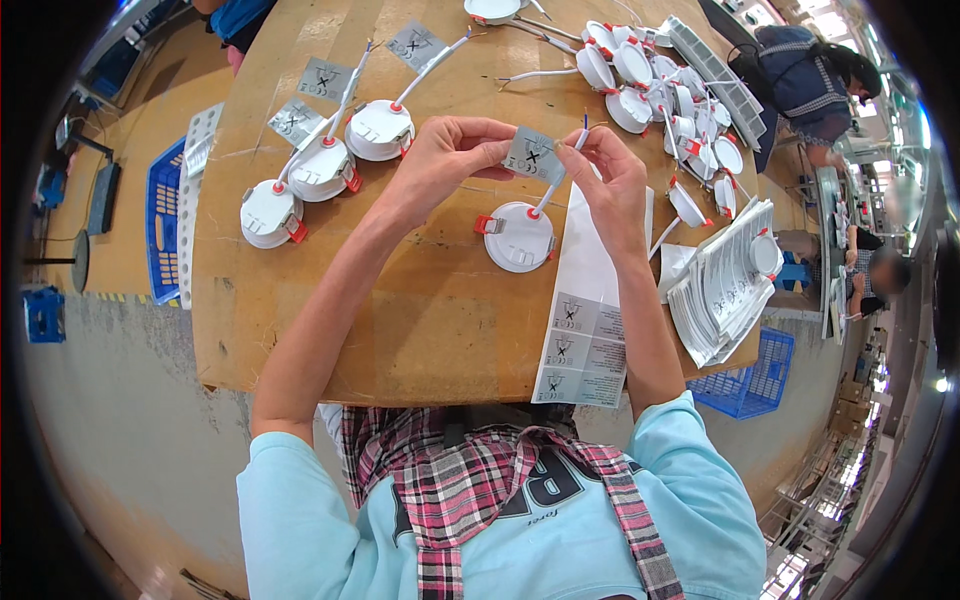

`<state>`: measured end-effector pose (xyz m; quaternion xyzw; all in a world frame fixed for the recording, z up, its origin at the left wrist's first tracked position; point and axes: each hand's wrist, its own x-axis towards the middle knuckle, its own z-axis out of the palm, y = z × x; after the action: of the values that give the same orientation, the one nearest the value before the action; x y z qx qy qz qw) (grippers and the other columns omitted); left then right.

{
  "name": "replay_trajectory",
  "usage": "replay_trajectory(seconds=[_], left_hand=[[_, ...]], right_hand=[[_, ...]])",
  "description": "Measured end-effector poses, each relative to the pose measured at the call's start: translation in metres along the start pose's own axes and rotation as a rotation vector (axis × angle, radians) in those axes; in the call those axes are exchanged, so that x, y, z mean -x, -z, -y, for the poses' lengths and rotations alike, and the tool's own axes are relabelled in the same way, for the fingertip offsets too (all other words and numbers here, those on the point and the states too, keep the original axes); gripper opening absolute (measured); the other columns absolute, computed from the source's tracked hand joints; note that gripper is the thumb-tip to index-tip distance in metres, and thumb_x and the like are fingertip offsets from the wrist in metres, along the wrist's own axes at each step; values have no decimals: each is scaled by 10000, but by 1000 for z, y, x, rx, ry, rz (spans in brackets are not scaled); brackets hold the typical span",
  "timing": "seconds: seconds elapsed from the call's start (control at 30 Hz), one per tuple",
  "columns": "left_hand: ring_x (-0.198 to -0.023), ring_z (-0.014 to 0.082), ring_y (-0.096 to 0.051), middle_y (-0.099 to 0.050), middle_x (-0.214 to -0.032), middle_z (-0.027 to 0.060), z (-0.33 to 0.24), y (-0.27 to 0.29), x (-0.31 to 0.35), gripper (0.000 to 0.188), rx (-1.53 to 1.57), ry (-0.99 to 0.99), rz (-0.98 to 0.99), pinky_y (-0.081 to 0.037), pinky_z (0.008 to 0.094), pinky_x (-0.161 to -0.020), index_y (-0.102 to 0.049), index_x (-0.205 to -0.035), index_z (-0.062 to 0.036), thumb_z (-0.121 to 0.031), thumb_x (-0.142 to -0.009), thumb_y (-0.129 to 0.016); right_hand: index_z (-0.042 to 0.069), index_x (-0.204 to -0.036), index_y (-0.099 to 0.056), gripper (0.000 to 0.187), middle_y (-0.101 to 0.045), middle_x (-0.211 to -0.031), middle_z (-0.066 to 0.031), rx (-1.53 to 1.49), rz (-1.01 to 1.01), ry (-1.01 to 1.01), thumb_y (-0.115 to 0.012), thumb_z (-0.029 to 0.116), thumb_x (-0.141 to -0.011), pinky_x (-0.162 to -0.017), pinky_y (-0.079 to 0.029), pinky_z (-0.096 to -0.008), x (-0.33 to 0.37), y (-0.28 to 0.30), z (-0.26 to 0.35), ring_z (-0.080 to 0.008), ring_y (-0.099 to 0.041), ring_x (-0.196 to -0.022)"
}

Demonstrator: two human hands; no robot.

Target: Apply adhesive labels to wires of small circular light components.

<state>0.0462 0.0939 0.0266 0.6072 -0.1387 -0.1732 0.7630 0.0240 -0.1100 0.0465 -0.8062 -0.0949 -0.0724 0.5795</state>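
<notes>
Between my two hands is a small silver-grey printed label point(534, 156), held up over the table. My left hand point(462, 152) pinches its left edge between thumb and fingers. At the label's right edge, my right hand point(606, 165) is closed on the label and the white cable point(553, 190) beside it. That cable runs down to a round white downlight point(520, 238) with red clips, lying on the table just below my hands. Under my right forearm lies a white sheet of labels point(585, 345), with several grey labels left near its lower end.
Several labelled downlights point(322, 168) stand at the left, their cables pointing away. A heap of downlights point(680, 95) fills the far right beside a white slotted tray point(712, 80). Stacked label sheets point(722, 285) lie at the right edge. Blue crates point(165, 220) flank the table point(420, 330).
</notes>
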Motion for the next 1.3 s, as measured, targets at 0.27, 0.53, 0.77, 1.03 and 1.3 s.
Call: replay_trajectory(seconds=[0.27, 0.53, 0.77, 1.03, 1.3], left_hand=[[-871, 180, -676, -679, -1002, 126, -5, -4, 0, 290, 14, 9, 7, -558, 302, -832, -631, -1128, 39, -147, -911, -583], [-869, 199, -685, -681, -998, 140, -4, -3, 2, 349, 107, 17, 15, -558, 301, -820, -635, -1114, 45, -233, -907, -594], [-793, 179, -695, -696, -893, 118, -3, -10, 4, 260, -75, 20, -73, -560, 284, -748, -664, -1007, 30, -205, -905, -621], [-777, 175, -694, -695, -880, 111, 3, -12, 2, 250, -69, 67, -97, -559, 281, -735, -661, -995, 21, -209, -906, -622], [-800, 120, -657, -679, -891, 67, 6, -22, -3, 242, 21, 54, -267, -563, 262, -714, -666, -975, -3, -231, -893, -650]], right_hand=[[-3, -877, -628, 139, -653, -833, -49, 7, -24, -7, -655, 131, -853, -839, -456, -284, 1, 3, 1, -129, -595, -827], [-3, -847, -625, 135, -647, -812, -45, -16, -35, -26, -652, 129, -852, -811, -463, -282, 2, 0, 3, -124, -602, -813], [-14, -828, -622, 146, -646, -793, -46, -3, -45, 0, -656, 127, -847, -789, -468, -274, 1, -2, 3, -126, -612, -798], [-33, -919, -588, 168, -640, -826, -80, -90, 33, -96, -626, 127, -886, -688, -533, -273, 4, 0, 1, -150, -649, -764], [-28, -944, -549, 156, -626, -828, -97, -163, 80, -117, -598, 114, -906, -607, -555, -271, 3, -2, 4, -150, -654, -716]])
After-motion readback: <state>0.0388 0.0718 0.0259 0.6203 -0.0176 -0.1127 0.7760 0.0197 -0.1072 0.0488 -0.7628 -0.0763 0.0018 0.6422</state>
